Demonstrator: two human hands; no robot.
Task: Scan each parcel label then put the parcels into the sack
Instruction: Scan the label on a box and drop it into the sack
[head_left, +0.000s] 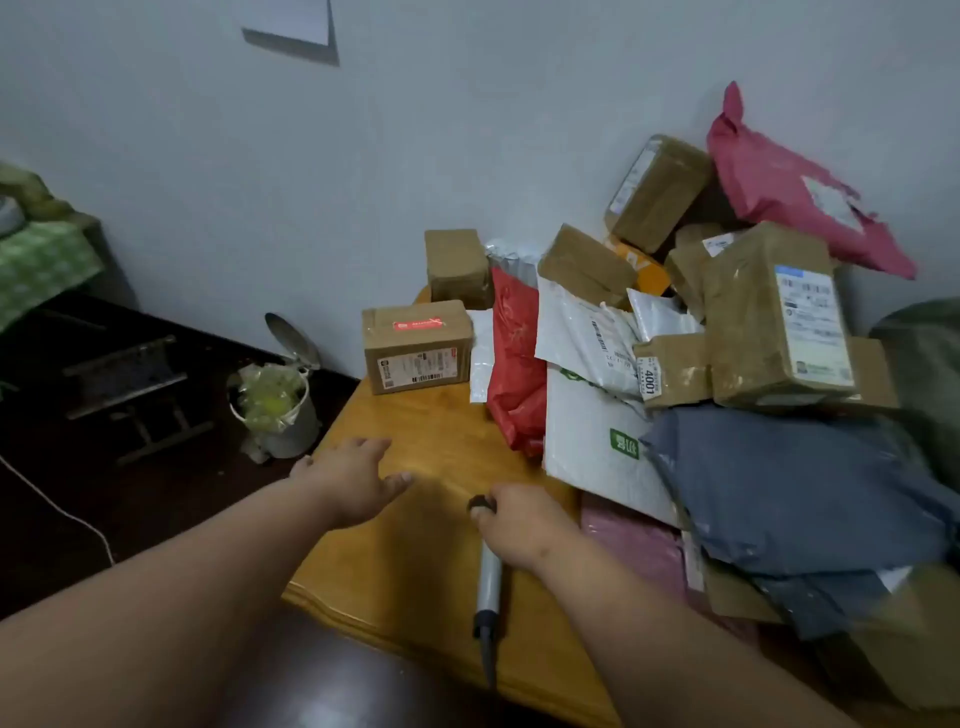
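Gripping the scanner (489, 582) in the right hand (522, 525), the person stretches the open left hand (353, 480) toward the small box (418, 345) near the table's (395, 561) far edge, probably stiff and light, best grasped across its sides.

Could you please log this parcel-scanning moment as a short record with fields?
Surface: orange wooden table
Left hand: open, fingers spread above the bare tabletop, holding nothing
Right hand: grips a grey handheld scanner
Nearest parcel ahead: brown cardboard box with a red sticker, label facing the camera
Pile at right: grey plastic mailer, red plastic bag, pink mailer, more boxes
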